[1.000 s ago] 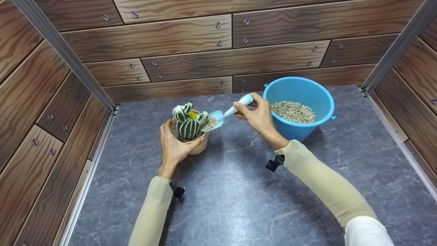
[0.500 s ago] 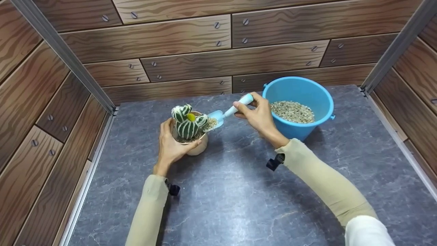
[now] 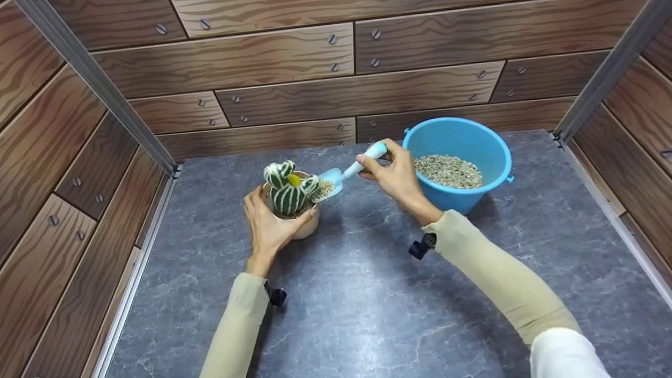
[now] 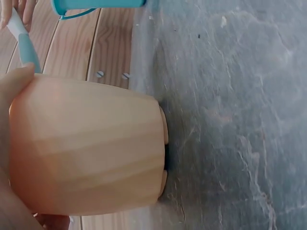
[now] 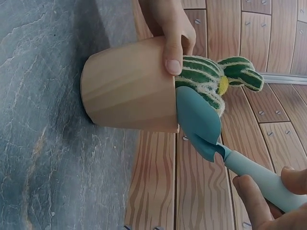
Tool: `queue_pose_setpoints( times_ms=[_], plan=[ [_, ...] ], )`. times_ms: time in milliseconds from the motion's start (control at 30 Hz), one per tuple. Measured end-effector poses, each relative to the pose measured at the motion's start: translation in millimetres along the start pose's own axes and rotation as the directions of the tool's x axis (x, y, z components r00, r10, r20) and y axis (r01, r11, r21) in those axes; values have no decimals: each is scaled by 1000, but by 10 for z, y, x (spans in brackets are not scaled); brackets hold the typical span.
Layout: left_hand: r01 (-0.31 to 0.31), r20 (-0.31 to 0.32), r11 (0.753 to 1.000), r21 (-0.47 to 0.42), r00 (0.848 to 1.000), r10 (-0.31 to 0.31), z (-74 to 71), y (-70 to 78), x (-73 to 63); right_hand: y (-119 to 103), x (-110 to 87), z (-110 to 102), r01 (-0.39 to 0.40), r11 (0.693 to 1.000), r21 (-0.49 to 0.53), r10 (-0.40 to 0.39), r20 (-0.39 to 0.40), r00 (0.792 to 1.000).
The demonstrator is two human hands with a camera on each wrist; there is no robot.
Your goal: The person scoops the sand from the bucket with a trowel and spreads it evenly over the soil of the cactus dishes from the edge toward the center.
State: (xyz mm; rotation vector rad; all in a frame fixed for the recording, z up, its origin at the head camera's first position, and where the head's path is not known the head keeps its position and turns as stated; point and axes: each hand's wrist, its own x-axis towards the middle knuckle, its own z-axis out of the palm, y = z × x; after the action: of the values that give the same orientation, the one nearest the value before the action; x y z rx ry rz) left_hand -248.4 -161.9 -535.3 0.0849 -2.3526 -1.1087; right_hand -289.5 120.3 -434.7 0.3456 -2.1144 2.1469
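A green-and-white striped cactus (image 3: 287,200) with a yellow bloom stands in a beige pot (image 5: 129,88) on the table. My left hand (image 3: 270,226) grips the pot near its rim, thumb at the near side and fingers round the far left. In my right hand (image 3: 396,176) I hold the pale handle of a small blue trowel (image 5: 199,122). Its blade tilts at the pot's right rim, beside the cactus, with grit (image 3: 325,188) lying on it. From the right wrist view the blade's underside shows right against the rim.
A blue bucket (image 3: 496,181), partly filled with grey-beige gravel (image 3: 449,171), stands at the back right, just beyond my right hand. The grey marbled table (image 3: 357,294) is enclosed by wood-patterned walls (image 3: 283,52) with metal corner posts.
The pot tips slightly toward my left hand and back upright, and my left wrist shifts left, then right again. The trowel stays nearly in place at the rim.
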Motion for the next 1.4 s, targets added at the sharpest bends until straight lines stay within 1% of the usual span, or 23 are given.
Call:
queue_pose_setpoints(
  times_ms=[100,267,400,633,900,1000,1100,1200,1300,1400],
  plan=[
    [5,14,1000,-5,1000,-5,-10,-12,4,-13,7,6,9,1000,-16,-9,4,1000],
    [13,64,1000,-19,998,-12,-39,-55,17,-35,8,15,32,997,-65,-31,13,999],
    [0,94,999,-39,996,4,-59,-88,29,-48,6,16,49,995,-89,-48,15,999],
    [-52,118,998,-44,991,57,-86,-124,67,-73,15,14,46,995,-92,-45,17,999],
    [-52,144,997,-57,988,60,-103,-134,55,-58,3,4,40,996,-78,-39,12,999],
    [-59,126,997,-48,990,65,-93,-110,32,-43,8,0,45,996,-77,-44,14,999],
    [-63,86,998,-22,994,65,-70,-62,2,-33,12,-5,50,996,-76,-49,16,999],
    [-55,39,998,7,998,55,-43,-9,-28,-30,14,-9,53,996,-73,-53,13,999],
    [-39,2,999,11,999,39,-22,20,-45,-30,15,-9,56,995,-79,-55,16,998],
    [-31,-8,1000,-2,999,31,-19,20,-43,-42,21,-7,63,994,-84,-62,19,998]
  ],
)
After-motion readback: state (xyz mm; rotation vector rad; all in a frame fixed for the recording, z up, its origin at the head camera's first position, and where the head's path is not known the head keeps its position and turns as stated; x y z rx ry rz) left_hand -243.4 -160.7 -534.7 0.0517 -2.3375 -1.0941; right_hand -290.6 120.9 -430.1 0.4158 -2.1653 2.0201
